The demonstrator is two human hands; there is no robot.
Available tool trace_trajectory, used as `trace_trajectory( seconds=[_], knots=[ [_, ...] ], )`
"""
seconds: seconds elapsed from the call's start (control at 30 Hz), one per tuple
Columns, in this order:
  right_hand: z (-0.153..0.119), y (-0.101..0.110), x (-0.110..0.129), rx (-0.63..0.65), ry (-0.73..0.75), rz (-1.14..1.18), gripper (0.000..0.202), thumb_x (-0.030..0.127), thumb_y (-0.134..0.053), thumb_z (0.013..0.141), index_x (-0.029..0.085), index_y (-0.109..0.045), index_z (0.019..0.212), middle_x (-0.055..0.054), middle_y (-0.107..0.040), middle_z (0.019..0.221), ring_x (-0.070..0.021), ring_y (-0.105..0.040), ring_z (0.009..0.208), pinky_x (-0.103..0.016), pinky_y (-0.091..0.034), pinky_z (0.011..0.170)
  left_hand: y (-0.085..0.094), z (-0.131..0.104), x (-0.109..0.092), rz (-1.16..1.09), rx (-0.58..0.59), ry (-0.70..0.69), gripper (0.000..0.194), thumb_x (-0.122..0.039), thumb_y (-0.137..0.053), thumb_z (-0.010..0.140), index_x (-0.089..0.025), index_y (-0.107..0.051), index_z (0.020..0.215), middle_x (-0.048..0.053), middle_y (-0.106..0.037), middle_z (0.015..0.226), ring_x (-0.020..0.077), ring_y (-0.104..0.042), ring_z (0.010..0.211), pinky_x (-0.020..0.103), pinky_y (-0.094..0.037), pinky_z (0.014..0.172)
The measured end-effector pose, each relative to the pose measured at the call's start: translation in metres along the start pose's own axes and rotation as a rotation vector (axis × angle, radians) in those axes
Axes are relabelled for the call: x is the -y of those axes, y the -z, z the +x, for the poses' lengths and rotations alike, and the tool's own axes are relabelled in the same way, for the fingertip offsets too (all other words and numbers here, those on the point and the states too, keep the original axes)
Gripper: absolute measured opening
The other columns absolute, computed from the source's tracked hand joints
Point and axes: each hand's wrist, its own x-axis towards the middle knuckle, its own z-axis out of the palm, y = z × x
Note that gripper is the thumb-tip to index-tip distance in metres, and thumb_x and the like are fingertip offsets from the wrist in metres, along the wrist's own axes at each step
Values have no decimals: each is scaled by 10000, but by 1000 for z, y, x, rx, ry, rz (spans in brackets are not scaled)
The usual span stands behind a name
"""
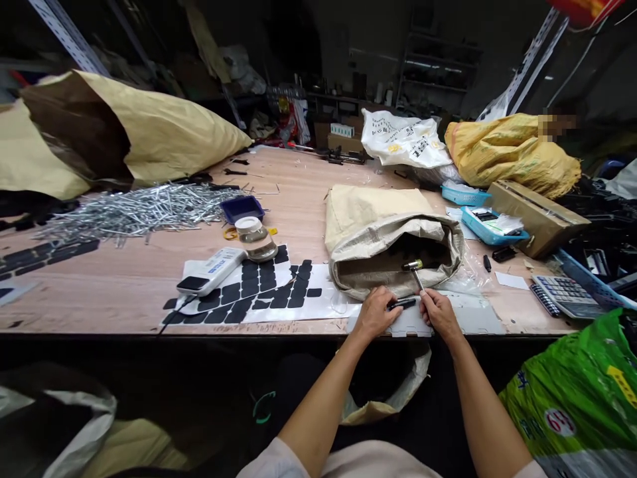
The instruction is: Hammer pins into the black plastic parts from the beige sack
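My right hand is closed around the handle of a small hammer, its yellowish head raised in front of the sack's mouth. Beside it, my left hand pinches a small black part with a slim, elongated shape, low over the table's front edge. Both hands are above a pale grey sheet. Just behind them lies an open beige woven sack, its mouth facing me and its inside dark.
To the left are a heap of metal rods, a blue tray, a lidded jar and black adhesive pads. A calculator, blue baskets and a cardboard box stand right. A green sack is at lower right.
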Motion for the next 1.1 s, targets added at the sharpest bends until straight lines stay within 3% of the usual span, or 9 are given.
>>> trace_trajectory(
  seconds=[0.17,0.33,0.5,0.6,0.67,0.77,0.87,1.03,1.1],
  knots=[
    [3,0,-9,-61,-61,154,502,670,-687,767,188,-639,898,55,-540,569,-97,-467,388,-198,-356,332,11,-9,-6,-159,-38,-126,98,-287,-739,851,-195,-711,868,26,-626,792,179,-561,777,305,-447,727],
    [3,-1,-12,-53,-49,193,505,670,-704,740,190,-630,879,63,-543,549,-97,-464,374,-192,-342,317,18,-71,-23,-228,-131,-226,140,-359,-624,906,-233,-677,877,38,-626,719,182,-580,683,327,-463,666],
    [3,-2,-11,-56,-26,197,487,656,-718,736,194,-616,851,56,-555,551,-103,-477,378,-195,-346,318,10,-134,-8,22,179,-17,183,-403,-587,918,-280,-722,934,33,-662,673,214,-636,652,367,-485,687],
    [0,-1,-9,-50,-32,218,477,639,-731,741,190,-618,855,53,-559,559,-97,-471,386,-193,-347,329,11,-141,4,167,321,257,287,-297,-582,901,-266,-719,1150,30,-730,791,234,-696,752,349,-501,715],
    [-4,2,-8,-60,-16,280,462,619,-734,754,186,-624,870,50,-571,576,-89,-468,399,-190,-355,348,16,-136,2,173,392,281,378,-244,-614,862,-254,-711,1227,24,-751,856,229,-708,806,325,-505,739],
    [-7,9,-8,-124,23,451,425,593,-714,775,194,-610,876,52,-567,582,-86,-462,408,-193,-356,365,25,-117,-19,-12,456,142,258,-269,-649,870,-256,-785,1089,12,-765,846,189,-703,783,278,-502,740],
    [-7,13,-8,-230,30,585,403,588,-681,780,210,-573,868,65,-529,550,-94,-445,392,-201,-336,350,28,-73,-45,-223,336,47,186,-297,-650,894,-234,-816,949,22,-786,850,167,-697,762,261,-508,747],
    [-3,11,-7,-304,1,623,395,582,-666,768,218,-556,873,68,-522,533,-98,-425,372,-208,-327,332,7,54,-65,-205,-16,81,206,-287,-656,892,-182,-807,985,38,-763,831,165,-664,755,270,-520,743],
    [-2,8,-7,-296,-7,602,393,578,-673,759,217,-560,867,64,-534,532,-100,-429,371,-210,-330,329,-10,104,-67,-145,-41,131,209,-221,-637,895,-169,-796,1021,67,-777,943,176,-683,842,284,-529,814]
  ],
)
